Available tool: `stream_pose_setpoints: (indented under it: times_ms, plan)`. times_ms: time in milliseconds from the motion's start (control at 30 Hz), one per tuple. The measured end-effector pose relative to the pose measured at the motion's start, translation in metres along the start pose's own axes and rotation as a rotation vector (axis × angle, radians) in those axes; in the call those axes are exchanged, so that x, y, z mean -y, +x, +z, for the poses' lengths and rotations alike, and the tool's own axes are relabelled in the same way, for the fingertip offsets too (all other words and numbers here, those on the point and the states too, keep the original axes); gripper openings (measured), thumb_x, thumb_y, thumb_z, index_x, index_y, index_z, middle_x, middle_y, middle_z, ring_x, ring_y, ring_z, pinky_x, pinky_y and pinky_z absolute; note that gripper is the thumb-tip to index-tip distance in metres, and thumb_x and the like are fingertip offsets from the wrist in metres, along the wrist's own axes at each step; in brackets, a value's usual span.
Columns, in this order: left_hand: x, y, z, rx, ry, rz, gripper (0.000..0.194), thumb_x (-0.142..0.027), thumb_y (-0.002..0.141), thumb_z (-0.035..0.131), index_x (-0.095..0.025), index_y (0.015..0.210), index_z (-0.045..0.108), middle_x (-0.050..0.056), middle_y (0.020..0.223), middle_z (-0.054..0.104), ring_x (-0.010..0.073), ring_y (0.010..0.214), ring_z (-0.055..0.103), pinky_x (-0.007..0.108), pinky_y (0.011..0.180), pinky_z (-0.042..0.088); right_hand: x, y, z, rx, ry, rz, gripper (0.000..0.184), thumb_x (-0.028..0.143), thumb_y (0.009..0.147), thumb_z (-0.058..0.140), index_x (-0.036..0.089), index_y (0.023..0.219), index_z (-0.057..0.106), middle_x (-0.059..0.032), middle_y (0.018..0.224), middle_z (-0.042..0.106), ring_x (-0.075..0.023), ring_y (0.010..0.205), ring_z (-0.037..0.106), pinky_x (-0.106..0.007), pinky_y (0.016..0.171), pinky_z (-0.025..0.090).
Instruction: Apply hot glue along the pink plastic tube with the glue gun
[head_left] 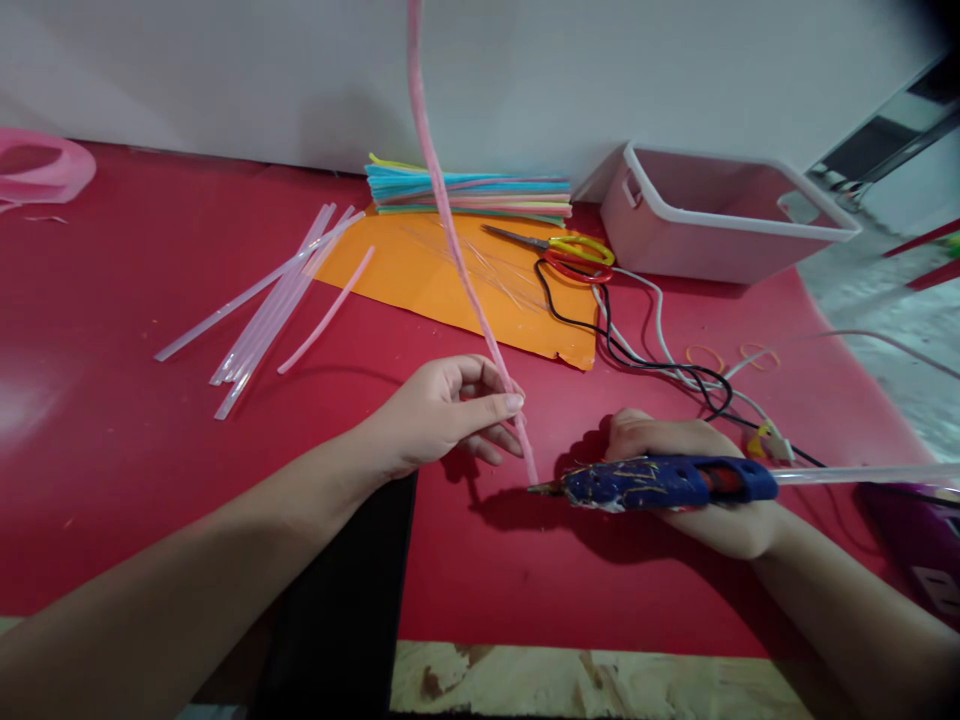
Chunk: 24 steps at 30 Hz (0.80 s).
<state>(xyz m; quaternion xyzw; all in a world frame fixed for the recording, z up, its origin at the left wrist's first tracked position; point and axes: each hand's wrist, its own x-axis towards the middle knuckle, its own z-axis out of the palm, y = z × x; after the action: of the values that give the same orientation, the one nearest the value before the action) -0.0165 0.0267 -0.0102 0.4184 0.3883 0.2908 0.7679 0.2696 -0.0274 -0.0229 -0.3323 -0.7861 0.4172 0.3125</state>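
Between thumb and fingers, my left hand [457,408] pinches a long pink pipe cleaner [459,255] near its lower end; its upper part rises out of the top of the view. My right hand [675,440] is wrapped round a dark blue glue gun [652,483], which has a clear glue stick [862,474] sticking out of its back. The gun's metal nozzle points left, at the pipe cleaner's lower tip, touching it or very close. A short pink pipe cleaner piece [327,312] lies on the red table left of my left hand.
Several glue sticks [262,300] lie at the left. Behind are an orange sheet [420,275], bundled coloured pipe cleaners [469,188], scissors [577,253] and a white bin [690,235]. Black and white cables [660,365] run at right. A pink roll [71,172] sits far left.
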Motion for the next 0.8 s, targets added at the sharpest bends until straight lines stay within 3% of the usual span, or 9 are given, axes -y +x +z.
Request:
stream_pose_setpoints:
  times_ms: [300, 800]
  plan:
    - [-0.0003, -0.0007, 0.0012, 0.029, 0.038, 0.019, 0.019, -0.016, 0.085, 0.082, -0.017, 0.081, 0.064, 0.001, 0.07, 0.073, 0.0191, 0.061, 0.079, 0.017, 0.037, 0.051, 0.0021, 0.0005, -0.0009, 0.012, -0.03, -0.011, 0.045, 0.06, 0.104, 0.058, 0.02, 0.092, 0.076, -0.0069, 0.076, 0.075, -0.0185, 0.067, 0.064, -0.033, 0.062, 0.049]
    - [0.0016, -0.0009, -0.0004, 0.047, 0.043, 0.04, 0.016, -0.013, 0.085, 0.079, -0.017, 0.081, 0.065, 0.0, 0.069, 0.072, 0.0199, 0.062, 0.081, 0.015, 0.032, 0.045, 0.0037, 0.002, -0.0013, 0.017, -0.051, -0.024, 0.031, 0.051, 0.099, 0.068, 0.021, 0.093, 0.076, -0.0046, 0.076, 0.073, -0.0179, 0.066, 0.064, -0.031, 0.058, 0.048]
